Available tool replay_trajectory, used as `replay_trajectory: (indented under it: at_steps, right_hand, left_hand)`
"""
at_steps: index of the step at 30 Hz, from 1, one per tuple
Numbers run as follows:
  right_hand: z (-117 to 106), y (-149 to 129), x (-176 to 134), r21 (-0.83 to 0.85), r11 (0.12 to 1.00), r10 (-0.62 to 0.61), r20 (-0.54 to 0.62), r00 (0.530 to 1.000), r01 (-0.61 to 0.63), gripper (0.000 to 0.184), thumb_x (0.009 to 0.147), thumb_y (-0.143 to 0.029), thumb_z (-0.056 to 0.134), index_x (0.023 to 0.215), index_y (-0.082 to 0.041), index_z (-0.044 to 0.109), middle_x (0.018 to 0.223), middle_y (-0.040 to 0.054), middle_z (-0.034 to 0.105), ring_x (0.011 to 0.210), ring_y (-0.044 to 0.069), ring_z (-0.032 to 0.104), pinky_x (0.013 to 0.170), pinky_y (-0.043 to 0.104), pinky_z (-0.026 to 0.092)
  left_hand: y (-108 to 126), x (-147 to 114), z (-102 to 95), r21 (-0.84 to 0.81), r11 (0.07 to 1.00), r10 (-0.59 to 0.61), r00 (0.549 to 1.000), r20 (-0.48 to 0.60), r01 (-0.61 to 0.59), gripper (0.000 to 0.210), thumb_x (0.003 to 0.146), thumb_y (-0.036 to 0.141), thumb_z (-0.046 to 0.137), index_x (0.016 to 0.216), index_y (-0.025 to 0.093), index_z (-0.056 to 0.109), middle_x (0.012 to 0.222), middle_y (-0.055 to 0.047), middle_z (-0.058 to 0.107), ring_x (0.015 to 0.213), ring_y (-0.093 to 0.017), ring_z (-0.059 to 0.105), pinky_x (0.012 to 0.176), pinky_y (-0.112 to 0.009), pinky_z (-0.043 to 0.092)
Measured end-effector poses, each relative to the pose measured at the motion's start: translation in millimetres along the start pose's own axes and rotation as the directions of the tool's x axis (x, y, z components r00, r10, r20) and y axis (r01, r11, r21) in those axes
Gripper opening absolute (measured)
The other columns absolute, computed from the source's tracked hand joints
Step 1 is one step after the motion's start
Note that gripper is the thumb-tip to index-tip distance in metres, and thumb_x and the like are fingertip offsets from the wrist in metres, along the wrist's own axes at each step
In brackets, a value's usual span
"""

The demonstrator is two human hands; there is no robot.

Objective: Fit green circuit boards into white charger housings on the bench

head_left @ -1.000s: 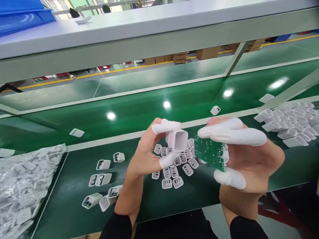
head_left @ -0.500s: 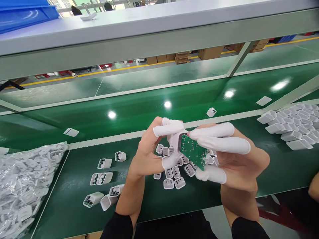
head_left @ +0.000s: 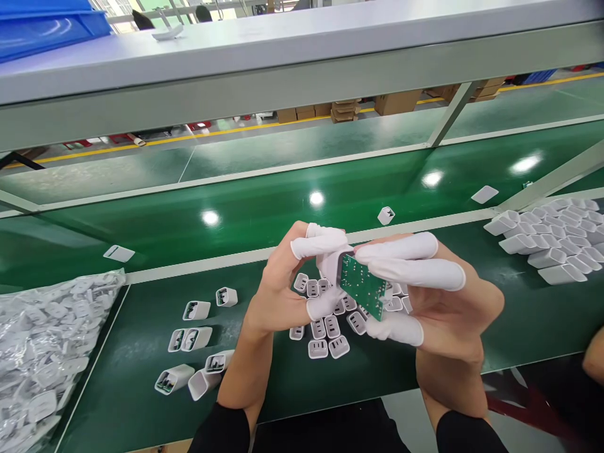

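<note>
My left hand (head_left: 292, 283), with white finger cots on, grips a white charger housing (head_left: 333, 264) whose open end faces right. In my right hand (head_left: 425, 289), also in white finger cots, a green circuit board (head_left: 362, 283) is pinched between fingers and thumb. The board's left end sits at the mouth of the housing, partly inside it; most of the board is outside. How deep it reaches is hidden. Below my hands, several white slotted end caps (head_left: 318, 349) lie on the green bench, some covered by my fingers.
Several housings with boards inside (head_left: 173, 379) stand at left, beside a clear bag of white parts (head_left: 44, 352). Rows of white housings (head_left: 561, 242) are at right. A green conveyor belt (head_left: 264, 217) carries scattered white pieces under a shelf (head_left: 302, 38). Someone's arm (head_left: 594, 355) shows at the right edge.
My right hand has moved slightly left, pushing the circuit board a little closer into the housing. The white pieces on the belt have shifted left.
</note>
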State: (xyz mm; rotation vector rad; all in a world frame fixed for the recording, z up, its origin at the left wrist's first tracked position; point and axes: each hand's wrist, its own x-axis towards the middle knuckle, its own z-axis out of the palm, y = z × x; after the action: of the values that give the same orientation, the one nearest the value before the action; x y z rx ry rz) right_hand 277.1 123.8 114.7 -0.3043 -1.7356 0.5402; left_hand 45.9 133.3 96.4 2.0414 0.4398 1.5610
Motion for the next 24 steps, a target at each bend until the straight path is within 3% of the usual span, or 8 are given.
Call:
replay_trajectory:
  at_steps: [11, 24]
  right_hand:
    - [-1.2, -1.5, -1.2, -0.062, 0.998, 0.029, 0.012, 1.0, -0.028, 0.057, 0.096, -0.03, 0.091, 0.151, -0.031, 0.077, 0.135, 0.0101, 0.085, 0.124, 0.034, 0.083, 0.094, 0.049, 0.078]
    - [1.1, -3.2, 3.0, -0.091, 0.996, 0.016, 0.007, 1.0, -0.015, 0.058, 0.096, -0.035, 0.092, 0.151, -0.033, 0.076, 0.127, 0.0087, 0.087, 0.114, 0.034, 0.084, 0.089, 0.051, 0.075]
  left_hand:
    - [-0.8, -1.9, -0.7, 0.009, 1.0, -0.008, 1.0, 0.003, 0.008, 0.077, 0.085, 0.006, 0.087, 0.157, 0.025, 0.067, 0.133, -0.012, 0.069, 0.117, -0.025, 0.074, 0.085, -0.038, 0.073]
    - [-2.3, -2.5, -1.2, 0.039, 0.999, 0.013, 1.0, -0.007, -0.013, 0.076, 0.084, 0.007, 0.089, 0.156, 0.024, 0.069, 0.133, -0.012, 0.071, 0.128, -0.029, 0.075, 0.102, -0.047, 0.074]
